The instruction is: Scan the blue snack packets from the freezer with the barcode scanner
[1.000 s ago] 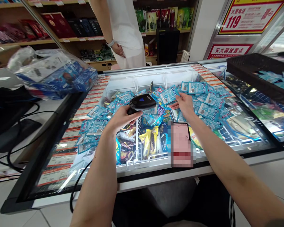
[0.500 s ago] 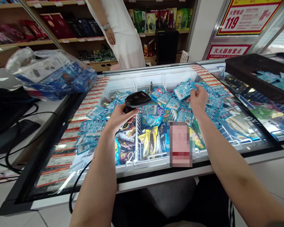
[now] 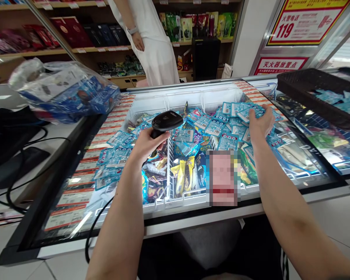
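My left hand (image 3: 148,146) is wrapped around the handle of a black barcode scanner (image 3: 167,120), its head pointing over the freezer. To the right, my right hand (image 3: 261,122) has its thumb and fingers at the edges of a small blue packet (image 3: 244,115) on the pile; the hand partly covers the packet. Many similar blue packets with white barcode labels lie around it. Another heap of blue packets (image 3: 116,155) rests on the glass left of the scanner. Below, the chest freezer (image 3: 189,196) holds wrapped ice creams, among them yellow ones (image 3: 184,175).
A dark basket (image 3: 315,99) with blue packets stands on the right. Plastic-wrapped blue boxes (image 3: 67,87) sit at the left, near black cables (image 3: 17,175). A person in white (image 3: 156,50) stands beyond the freezer. A blurred pinkish patch (image 3: 222,177) covers something at the front edge.
My right hand has moved right; the packet it held up at the pile's left now lies among the others. My left hand and the scanner have shifted only slightly left.
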{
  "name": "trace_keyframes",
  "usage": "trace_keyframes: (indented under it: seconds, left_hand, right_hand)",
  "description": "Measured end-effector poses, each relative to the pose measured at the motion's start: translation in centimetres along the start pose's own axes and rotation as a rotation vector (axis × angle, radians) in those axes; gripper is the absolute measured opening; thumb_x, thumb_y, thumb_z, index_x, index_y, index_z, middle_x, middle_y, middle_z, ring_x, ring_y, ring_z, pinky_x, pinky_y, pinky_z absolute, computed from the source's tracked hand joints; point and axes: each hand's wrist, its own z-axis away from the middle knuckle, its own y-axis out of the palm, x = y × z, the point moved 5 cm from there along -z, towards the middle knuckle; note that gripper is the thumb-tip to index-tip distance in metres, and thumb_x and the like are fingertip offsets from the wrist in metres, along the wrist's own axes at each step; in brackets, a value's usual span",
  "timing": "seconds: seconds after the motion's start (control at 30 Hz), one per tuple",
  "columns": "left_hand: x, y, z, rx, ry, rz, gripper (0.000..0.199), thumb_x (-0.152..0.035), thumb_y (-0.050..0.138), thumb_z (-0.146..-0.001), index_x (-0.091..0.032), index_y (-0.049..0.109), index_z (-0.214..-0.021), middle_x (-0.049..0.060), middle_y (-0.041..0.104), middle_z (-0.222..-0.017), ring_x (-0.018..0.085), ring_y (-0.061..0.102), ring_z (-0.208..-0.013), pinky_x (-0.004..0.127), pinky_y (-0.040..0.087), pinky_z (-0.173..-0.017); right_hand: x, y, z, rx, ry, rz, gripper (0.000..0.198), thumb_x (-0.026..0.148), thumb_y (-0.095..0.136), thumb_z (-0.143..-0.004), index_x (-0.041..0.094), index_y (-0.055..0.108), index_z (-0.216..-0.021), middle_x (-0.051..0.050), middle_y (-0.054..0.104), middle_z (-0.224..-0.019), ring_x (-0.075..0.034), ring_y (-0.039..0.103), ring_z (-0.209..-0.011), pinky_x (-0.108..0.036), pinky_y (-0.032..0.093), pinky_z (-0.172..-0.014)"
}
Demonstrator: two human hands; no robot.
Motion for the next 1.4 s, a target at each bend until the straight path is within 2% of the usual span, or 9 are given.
trace_keyframes:
  seconds: [0.13, 0.27, 0.47, 0.73, 0.87, 1.0, 1.13, 1.27, 1.4]
  left_hand:
    - [0.2, -0.2, -0.1, -0.01, -0.005, -0.004, 0.031, -0.046, 0.066, -0.076, -0.017, 0.056, -0.071, 0.0, 0.053, -0.052, 0.01, 0.048, -0.045, 0.023, 0.036, -0.046]
    - [0.2, -0.3, -0.1, -0.02, -0.023, -0.006, 0.031, -0.045, 0.067, -0.075, -0.017, 0.055, -0.071, 0.0, 0.053, -0.053, 0.01, 0.047, -0.045, 0.024, 0.036, -0.046]
    - [0.5, -0.4, -0.2, -0.06, -0.026, 0.005, 0.03, -0.044, 0.068, -0.074, -0.017, 0.055, -0.072, 0.001, 0.054, -0.052, 0.011, 0.048, -0.044, 0.024, 0.036, -0.046]
    - [1.1, -0.8, -0.5, -0.11, -0.04, -0.005, 0.028, -0.042, 0.068, -0.073, -0.017, 0.057, -0.076, -0.001, 0.054, -0.052, 0.01, 0.049, -0.043, 0.022, 0.034, -0.043]
    - [1.4, -1.1, -0.7, -0.166, -0.035, 0.026, 0.029, -0.041, 0.069, -0.071, -0.016, 0.057, -0.078, 0.001, 0.059, -0.059, 0.01, 0.051, -0.044, 0.022, 0.036, -0.042]
    - [1.5, -1.3, -0.8, -0.175, -0.01, 0.064, 0.031, -0.043, 0.071, -0.071, -0.017, 0.057, -0.079, 0.001, 0.059, -0.061, 0.011, 0.051, -0.044, 0.023, 0.038, -0.041]
    - [1.7, -1.5, -0.8, -0.209, -0.013, 0.07, 0.031, -0.042, 0.071, -0.07, -0.015, 0.059, -0.081, 0.0, 0.059, -0.059, 0.01, 0.05, -0.042, 0.022, 0.037, -0.041]
    - [1.8, -1.7, -0.8, -0.233, -0.031, 0.057, 0.031, -0.042, 0.072, -0.069, -0.015, 0.058, -0.077, 0.001, 0.059, -0.058, 0.01, 0.05, -0.041, 0.021, 0.035, -0.04]
    - [1.8, -1.6, -0.8, -0.188, -0.027, 0.042, 0.031, -0.043, 0.071, -0.07, -0.015, 0.059, -0.078, 0.0, 0.058, -0.056, 0.01, 0.049, -0.041, 0.022, 0.035, -0.04]
  right_hand:
    - [-1.2, -0.2, -0.1, -0.042, 0.093, 0.094, 0.049, 0.05, 0.051, -0.087, 0.014, 0.056, -0.12, -0.022, 0.055, -0.119, -0.04, 0.043, -0.12, -0.063, 0.032, -0.095]
    - [-2.0, -0.1, -0.2, -0.064, 0.136, 0.144, 0.042, 0.05, 0.051, -0.088, 0.017, 0.058, -0.113, -0.022, 0.049, -0.126, -0.04, 0.037, -0.124, -0.064, 0.03, -0.095]
    - [-0.3, 0.8, 0.6, -0.033, -0.047, 0.175, 0.033, 0.037, 0.039, -0.093, 0.017, 0.063, -0.105, -0.018, 0.058, -0.116, -0.035, 0.045, -0.116, -0.062, 0.029, -0.096]
    - [4.1, -0.9, 2.3, 0.028, -0.219, 0.105, 0.035, 0.031, 0.039, -0.093, 0.018, 0.061, -0.116, -0.018, 0.054, -0.132, -0.035, 0.041, -0.126, -0.061, 0.021, -0.105]
    - [7.0, 0.4, 3.9, 0.206, -0.39, -0.052, 0.032, 0.029, 0.041, -0.094, 0.02, 0.064, -0.115, -0.014, 0.059, -0.128, -0.032, 0.045, -0.124, -0.053, 0.03, -0.105]
    - [10.9, 3.4, 7.0, 0.53, -0.697, -0.271, 0.029, 0.031, 0.045, -0.095, 0.02, 0.068, -0.11, -0.011, 0.068, -0.112, -0.028, 0.056, -0.111, -0.044, 0.037, -0.103]
    - [14.8, 5.2, 10.4, 0.804, -0.903, -0.327, 0.037, 0.039, 0.049, -0.096, 0.017, 0.065, -0.12, -0.012, 0.067, -0.119, -0.029, 0.055, -0.113, -0.044, 0.039, -0.102]
    - [17.3, 6.2, 12.4, 0.93, -0.995, -0.191, 0.049, 0.046, 0.053, -0.094, 0.012, 0.06, -0.128, -0.014, 0.065, -0.121, -0.031, 0.053, -0.116, -0.043, 0.041, -0.098]
    - [17.8, 7.0, 12.9, 0.947, -1.004, -0.118, 0.058, 0.042, 0.071, -0.081, 0.014, 0.059, -0.131, -0.013, 0.064, -0.121, -0.032, 0.052, -0.116, -0.041, 0.042, -0.097]
